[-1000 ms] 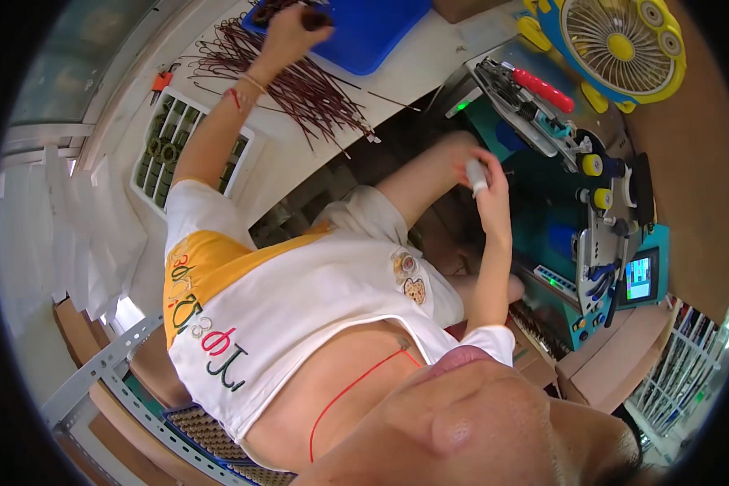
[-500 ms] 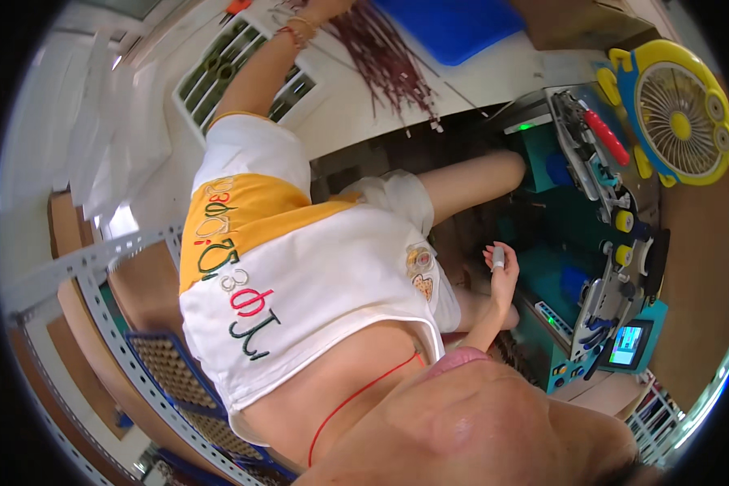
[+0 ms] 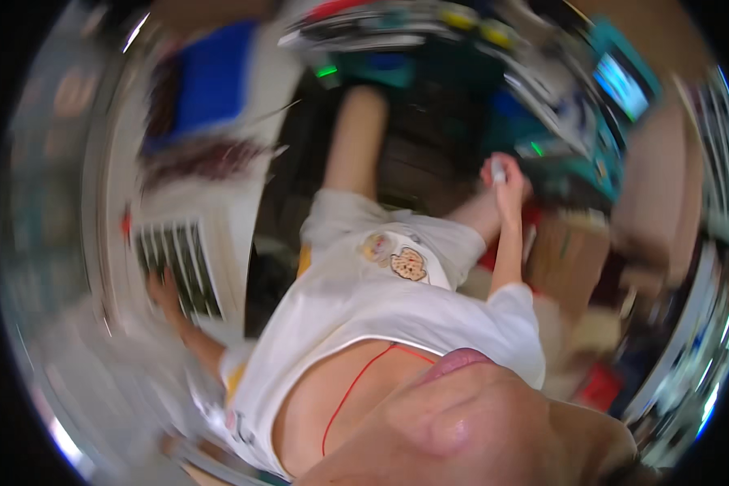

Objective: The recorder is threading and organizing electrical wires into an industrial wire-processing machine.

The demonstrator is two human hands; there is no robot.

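Observation:
At the left, my left hand point(image 3: 164, 290) is at the near edge of a white slotted tray point(image 3: 227, 275) with dark gaps, on the pale bench. Motion smears its fingers, so I cannot tell what they hold or whether they touch the tray. My right hand point(image 3: 508, 182) is raised over my right thigh with the fingers curled in. A small whitish cover point(image 3: 497, 172) seems to sit on one of its digits. Anything inside the curled fingers is hidden. Beyond the tray lies a bundle of dark red wires point(image 3: 206, 160).
A blue bin or sheet point(image 3: 212, 77) rests on the bench past the wires. Ahead stands a teal machine point(image 3: 389, 71) with green lights and a lit screen point(image 3: 621, 87). An open-looking cardboard box point(image 3: 565, 263) is beside my right leg. Whitish, blurred plastic covers the lower left.
My view has swung, blurring the scene. My left hand has come back from near the wires to the slotted tray. My right hand stays raised, its fingers curled.

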